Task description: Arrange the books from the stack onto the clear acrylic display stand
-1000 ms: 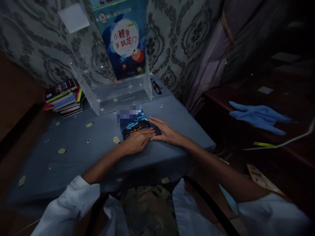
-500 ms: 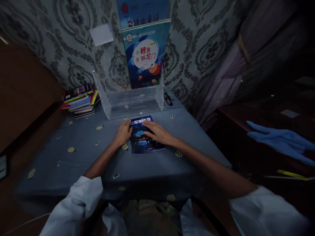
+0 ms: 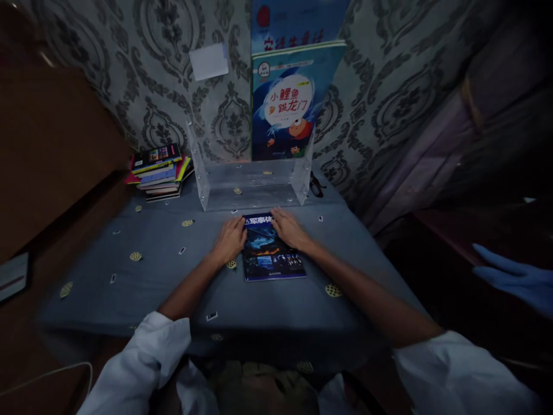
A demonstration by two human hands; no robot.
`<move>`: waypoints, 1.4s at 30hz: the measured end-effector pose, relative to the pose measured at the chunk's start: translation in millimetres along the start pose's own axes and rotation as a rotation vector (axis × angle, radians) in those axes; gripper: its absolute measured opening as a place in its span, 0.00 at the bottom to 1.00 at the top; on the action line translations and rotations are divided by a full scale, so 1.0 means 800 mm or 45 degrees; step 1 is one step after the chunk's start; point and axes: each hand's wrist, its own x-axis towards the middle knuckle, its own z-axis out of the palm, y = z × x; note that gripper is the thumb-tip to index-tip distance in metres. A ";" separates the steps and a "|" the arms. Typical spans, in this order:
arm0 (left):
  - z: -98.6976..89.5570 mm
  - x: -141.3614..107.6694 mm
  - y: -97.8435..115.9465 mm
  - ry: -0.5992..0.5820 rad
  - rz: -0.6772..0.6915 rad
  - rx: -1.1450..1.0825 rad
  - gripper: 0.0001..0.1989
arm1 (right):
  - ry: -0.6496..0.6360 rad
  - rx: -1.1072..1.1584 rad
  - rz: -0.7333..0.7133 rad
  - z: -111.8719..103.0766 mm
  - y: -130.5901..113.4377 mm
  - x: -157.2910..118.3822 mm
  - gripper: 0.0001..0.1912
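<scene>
A dark blue magazine [image 3: 270,268] with white Chinese characters along its top lies flat on the cloth-covered table, its lower edge towards me. My left hand [image 3: 231,236] holds the magazine's upper left edge, fingers curled together against it. Opposite, my right hand [image 3: 289,229] grips the upper right edge, its fingertips over the end of the title. Part of the cover's right side is hidden under that hand. Just beyond stands a clear acrylic rack [image 3: 254,196], with a blue-green picture book [image 3: 283,135] upright at its back and a taller blue book [image 3: 298,26] behind.
A pile of books [image 3: 162,173] stands at the table's back left. Dark glasses [image 3: 317,185] lie right of the rack. A white card [image 3: 209,61] is against the patterned wall. At far right is a blue glove [image 3: 514,276]; at far left, a phone-like device [image 3: 14,278].
My right hand has slid from across the cover to its right edge, uncovering the lower pictures. My left hand stays at the left edge. The whole view has shifted.
</scene>
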 end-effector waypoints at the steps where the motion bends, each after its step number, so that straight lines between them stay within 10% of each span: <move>1: -0.001 0.000 0.001 -0.012 -0.005 -0.005 0.20 | -0.002 -0.011 0.031 -0.002 0.004 -0.004 0.26; 20: -0.004 0.003 -0.024 -0.139 0.007 -0.189 0.22 | -0.284 0.110 -0.509 -0.025 -0.132 -0.080 0.20; 42: -0.007 -0.001 -0.018 -0.132 -0.006 -0.145 0.22 | -0.135 0.307 -0.294 -0.058 -0.075 -0.169 0.22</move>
